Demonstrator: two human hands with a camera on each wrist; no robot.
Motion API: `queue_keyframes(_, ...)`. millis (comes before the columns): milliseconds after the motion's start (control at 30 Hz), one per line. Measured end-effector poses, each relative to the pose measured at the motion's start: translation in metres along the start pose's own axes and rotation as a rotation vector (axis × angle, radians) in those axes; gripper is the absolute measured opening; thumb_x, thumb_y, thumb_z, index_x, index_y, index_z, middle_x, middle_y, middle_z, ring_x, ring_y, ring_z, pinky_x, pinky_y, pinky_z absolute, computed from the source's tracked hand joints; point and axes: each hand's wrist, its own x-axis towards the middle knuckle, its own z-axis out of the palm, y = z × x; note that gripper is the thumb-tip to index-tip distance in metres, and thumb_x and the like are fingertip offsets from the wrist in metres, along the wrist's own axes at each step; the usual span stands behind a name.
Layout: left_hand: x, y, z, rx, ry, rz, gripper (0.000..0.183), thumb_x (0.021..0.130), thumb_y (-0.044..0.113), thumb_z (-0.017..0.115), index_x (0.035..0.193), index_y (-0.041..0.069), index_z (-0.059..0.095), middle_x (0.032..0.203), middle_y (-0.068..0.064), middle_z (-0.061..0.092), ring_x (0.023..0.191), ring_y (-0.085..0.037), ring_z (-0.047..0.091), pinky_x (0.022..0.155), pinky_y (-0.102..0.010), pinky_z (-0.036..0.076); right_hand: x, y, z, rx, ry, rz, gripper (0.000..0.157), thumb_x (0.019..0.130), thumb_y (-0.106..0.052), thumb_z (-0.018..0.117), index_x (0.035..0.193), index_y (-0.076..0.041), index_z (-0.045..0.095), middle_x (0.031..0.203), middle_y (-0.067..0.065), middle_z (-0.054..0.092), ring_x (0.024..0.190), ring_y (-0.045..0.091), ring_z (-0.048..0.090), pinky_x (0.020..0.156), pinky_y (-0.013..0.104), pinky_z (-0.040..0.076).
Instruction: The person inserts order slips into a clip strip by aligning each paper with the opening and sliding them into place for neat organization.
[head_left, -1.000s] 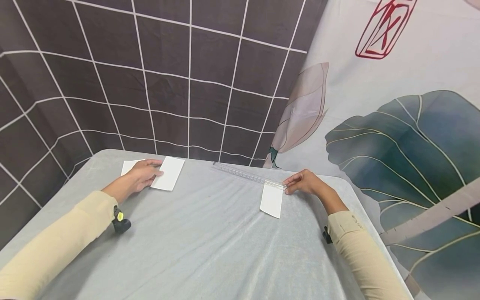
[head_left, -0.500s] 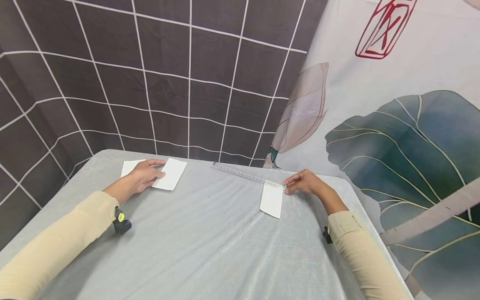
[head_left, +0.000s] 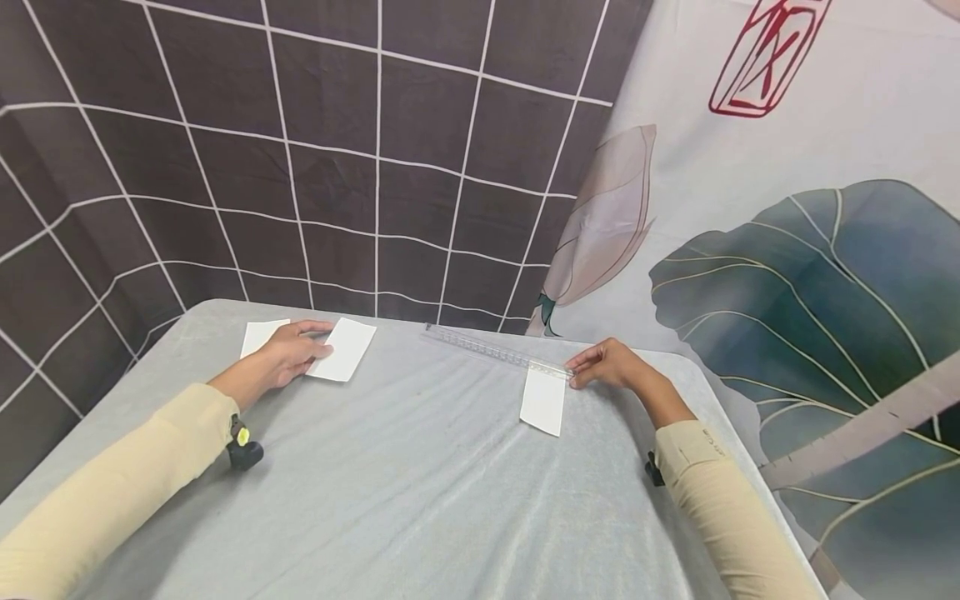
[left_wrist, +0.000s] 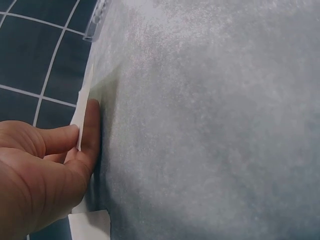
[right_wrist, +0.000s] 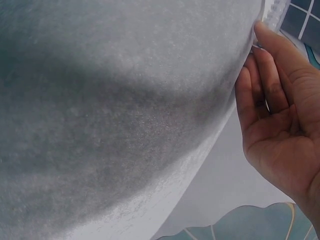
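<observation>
My left hand (head_left: 288,354) pinches a white paper card (head_left: 347,350) at its left edge; in the left wrist view the thumb (left_wrist: 62,139) lies on one face and the fingers behind it. Partly hidden under that hand, a second white card (head_left: 258,335) lies on the cloth. On the right, my right hand (head_left: 607,364) pinches the near end of a clear plastic ruler (head_left: 480,346), which lies slantwise. A third white card (head_left: 543,404) sits with its top edge under the ruler, beside the right fingertips.
A pale grey cloth (head_left: 420,483) covers the table, with its back edge just behind the cards and ruler. Behind it hangs a dark curtain with white grid lines (head_left: 337,183); a leaf-printed white curtain (head_left: 825,292) hangs at the right.
My left hand has moved slightly right with its card, which has turned a little clockwise. The right hand, the ruler and the other cards stay where they were.
</observation>
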Motion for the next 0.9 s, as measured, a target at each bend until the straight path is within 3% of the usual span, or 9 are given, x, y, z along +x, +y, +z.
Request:
queue_keyframes(467, -0.001, 0.002, 0.012, 0.017, -0.013, 0.020, 0.070, 0.115, 0.007, 0.057, 0.179, 0.008, 0.028, 0.177, -0.032, 0.035, 0.155, -0.042, 0.054, 0.129, -0.045, 0.056, -0.001, -0.001, -0.002, 0.000, -0.005, -0.008, 0.035, 0.087, -0.008, 0.097, 0.120, 0.001, 0.086, 0.110, 0.013, 0.088, 0.092, 0.002, 0.073, 0.090, 0.023, 0.060)
queue_keyframes(767, -0.001, 0.003, 0.018, 0.014, -0.036, 0.031, 0.070, 0.116, 0.008, 0.057, 0.179, 0.008, 0.028, 0.177, -0.032, 0.037, 0.156, -0.044, 0.054, 0.122, -0.039, 0.062, -0.001, -0.001, 0.000, 0.006, -0.004, -0.004, 0.035, 0.088, -0.007, 0.096, 0.120, 0.002, 0.086, 0.110, 0.013, 0.088, 0.092, 0.002, 0.073, 0.086, 0.019, 0.057)
queue_keyframes(900, -0.001, 0.004, 0.023, 0.014, -0.044, 0.040, 0.069, 0.115, 0.008, 0.057, 0.178, 0.007, 0.028, 0.175, -0.032, 0.038, 0.155, -0.044, 0.055, 0.126, -0.043, 0.059, -0.001, -0.001, -0.001, 0.004, -0.001, -0.005, 0.035, 0.088, -0.007, 0.095, 0.120, 0.001, 0.086, 0.110, 0.014, 0.088, 0.092, 0.002, 0.073, 0.086, 0.019, 0.057)
